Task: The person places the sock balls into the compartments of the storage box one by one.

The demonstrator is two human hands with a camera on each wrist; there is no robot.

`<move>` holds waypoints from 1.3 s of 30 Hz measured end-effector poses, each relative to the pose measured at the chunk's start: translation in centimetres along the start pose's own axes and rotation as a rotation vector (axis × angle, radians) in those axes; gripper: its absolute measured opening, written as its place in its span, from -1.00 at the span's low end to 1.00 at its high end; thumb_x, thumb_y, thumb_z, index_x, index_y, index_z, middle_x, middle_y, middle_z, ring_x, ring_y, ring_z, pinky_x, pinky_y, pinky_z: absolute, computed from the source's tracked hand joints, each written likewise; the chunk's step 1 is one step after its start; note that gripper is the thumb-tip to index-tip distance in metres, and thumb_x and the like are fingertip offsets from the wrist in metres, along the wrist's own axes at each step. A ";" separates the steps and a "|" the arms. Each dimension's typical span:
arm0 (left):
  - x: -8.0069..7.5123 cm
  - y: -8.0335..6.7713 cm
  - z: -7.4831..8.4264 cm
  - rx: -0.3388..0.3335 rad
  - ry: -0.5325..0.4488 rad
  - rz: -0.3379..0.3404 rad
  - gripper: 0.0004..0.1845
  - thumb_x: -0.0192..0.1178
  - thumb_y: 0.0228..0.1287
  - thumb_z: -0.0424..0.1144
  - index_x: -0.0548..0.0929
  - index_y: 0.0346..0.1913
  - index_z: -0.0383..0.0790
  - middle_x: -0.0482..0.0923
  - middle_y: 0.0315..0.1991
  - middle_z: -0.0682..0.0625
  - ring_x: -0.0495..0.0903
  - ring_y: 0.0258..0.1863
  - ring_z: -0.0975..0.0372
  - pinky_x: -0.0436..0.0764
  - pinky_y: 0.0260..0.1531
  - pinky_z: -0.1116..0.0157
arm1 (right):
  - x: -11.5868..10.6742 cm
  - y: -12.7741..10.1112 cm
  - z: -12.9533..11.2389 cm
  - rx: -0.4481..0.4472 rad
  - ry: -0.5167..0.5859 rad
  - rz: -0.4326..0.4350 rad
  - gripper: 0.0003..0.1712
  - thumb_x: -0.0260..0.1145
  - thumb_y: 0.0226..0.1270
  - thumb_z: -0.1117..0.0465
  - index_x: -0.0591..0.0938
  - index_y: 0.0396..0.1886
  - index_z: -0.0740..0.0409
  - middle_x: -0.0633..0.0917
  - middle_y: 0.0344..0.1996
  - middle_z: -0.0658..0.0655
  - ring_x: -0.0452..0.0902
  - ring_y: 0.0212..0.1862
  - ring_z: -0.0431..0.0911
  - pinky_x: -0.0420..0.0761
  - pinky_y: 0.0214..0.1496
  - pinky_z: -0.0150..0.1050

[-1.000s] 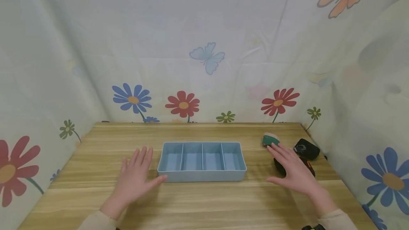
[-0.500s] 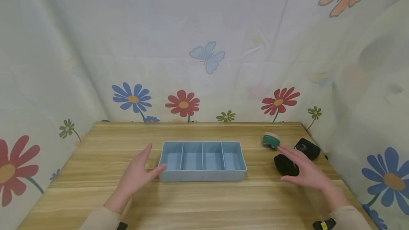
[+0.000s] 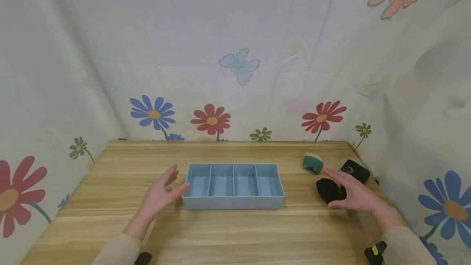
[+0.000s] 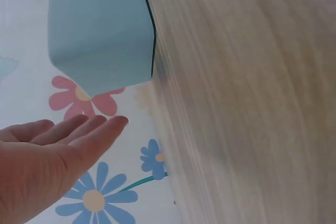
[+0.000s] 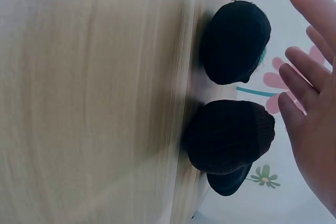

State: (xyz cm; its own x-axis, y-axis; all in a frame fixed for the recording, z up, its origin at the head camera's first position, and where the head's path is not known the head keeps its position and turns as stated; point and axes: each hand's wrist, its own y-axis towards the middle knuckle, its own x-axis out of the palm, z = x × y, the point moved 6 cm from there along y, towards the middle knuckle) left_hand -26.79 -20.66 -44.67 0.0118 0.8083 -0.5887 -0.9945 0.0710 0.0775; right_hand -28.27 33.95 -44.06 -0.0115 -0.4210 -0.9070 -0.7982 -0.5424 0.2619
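A light-blue box (image 3: 233, 203) with several compartments stands mid-table, and nothing shows in its compartments. My left hand (image 3: 160, 197) hovers by its left end, fingers extended and holding nothing; in the left wrist view the hand (image 4: 58, 156) is apart from the box (image 4: 105, 30). My right hand (image 3: 355, 193) is held over dark, balled-up fabric bundles that look like rolled socks. One black bundle (image 3: 328, 190) lies left of its palm, another black bundle (image 3: 356, 171) beyond it. The green bundle (image 3: 312, 162) is near its fingertips. The right wrist view shows a ribbed-edge bundle (image 5: 228, 137) below that hand.
A wood-grain table (image 3: 235, 236) carries everything. A flower-printed white cloth (image 3: 235, 93) rises behind it and along both sides. The bundles lie near the table's right edge.
My right hand has shifted right and turned on edge, uncovering the black bundle. My left hand has rolled onto its side beside the box. The box and bundles stay in place.
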 end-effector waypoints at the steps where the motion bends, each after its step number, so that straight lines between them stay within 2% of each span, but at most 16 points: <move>1: 0.0 0.1 -0.1 -0.001 -0.013 -0.003 0.00 0.27 0.24 0.20 0.09 0.55 -0.26 0.23 0.45 -0.31 0.28 0.39 -0.16 0.41 0.23 -0.09 | 0.0 0.1 0.1 0.009 0.005 -0.013 0.13 0.64 -0.11 -0.07 0.34 0.45 0.22 0.45 0.32 0.34 0.31 0.27 0.35 0.36 0.12 0.35; 8: 0.3 0.9 -0.7 0.013 -0.055 -0.046 -0.09 0.29 0.28 0.10 0.17 0.53 -0.26 0.32 0.40 -0.28 0.36 0.35 -0.12 0.43 0.23 -0.09 | 0.3 0.5 0.6 0.051 0.013 -0.093 0.10 0.60 -0.04 -0.11 0.35 0.42 0.31 0.41 0.34 0.38 0.25 0.31 0.41 0.31 0.17 0.41; 16: 0.8 1.8 -1.1 0.067 -0.132 -0.123 -0.17 0.30 0.32 -0.05 0.18 0.51 -0.31 0.31 0.38 -0.36 0.37 0.33 -0.17 0.47 0.20 -0.04 | 0.8 0.9 1.1 0.022 -0.002 -0.142 0.08 0.60 -0.04 -0.11 0.38 0.39 0.33 0.42 0.32 0.40 0.29 0.30 0.39 0.34 0.16 0.39; 21: 1.3 2.2 -1.4 0.079 -0.145 -0.162 -0.20 0.30 0.32 -0.11 0.21 0.51 -0.30 0.30 0.38 -0.38 0.37 0.32 -0.19 0.45 0.22 -0.04 | 1.2 1.1 1.5 0.026 0.008 -0.177 0.08 0.59 -0.04 -0.13 0.38 0.40 0.30 0.40 0.32 0.43 0.28 0.30 0.40 0.36 0.16 0.39; 30: 1.5 2.3 -1.6 0.131 -0.186 -0.206 -0.32 0.18 0.38 -0.34 0.20 0.48 -0.44 0.21 0.40 -0.45 0.35 0.30 -0.26 0.39 0.24 -0.09 | 1.8 1.7 1.9 0.064 -0.001 -0.258 0.07 0.57 -0.04 -0.18 0.41 0.38 0.28 0.41 0.32 0.41 0.30 0.30 0.37 0.38 0.19 0.33; 39: 1.7 2.3 -2.0 0.127 -0.227 -0.232 -0.34 0.11 0.40 -0.41 0.17 0.50 -0.40 0.19 0.41 -0.46 0.33 0.31 -0.28 0.43 0.21 -0.08 | 2.1 2.2 1.5 0.096 0.006 -0.289 0.03 0.59 -0.05 -0.15 0.45 0.35 0.30 0.43 0.29 0.45 0.32 0.29 0.39 0.37 0.21 0.33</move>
State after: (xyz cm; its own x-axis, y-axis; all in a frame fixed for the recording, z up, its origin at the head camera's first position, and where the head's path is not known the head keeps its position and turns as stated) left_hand -29.28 -20.32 -47.06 0.2727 0.8707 -0.4092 -0.9420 0.3281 0.0704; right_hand -30.96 33.02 -45.86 0.2272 -0.2636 -0.9375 -0.8212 -0.5693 -0.0389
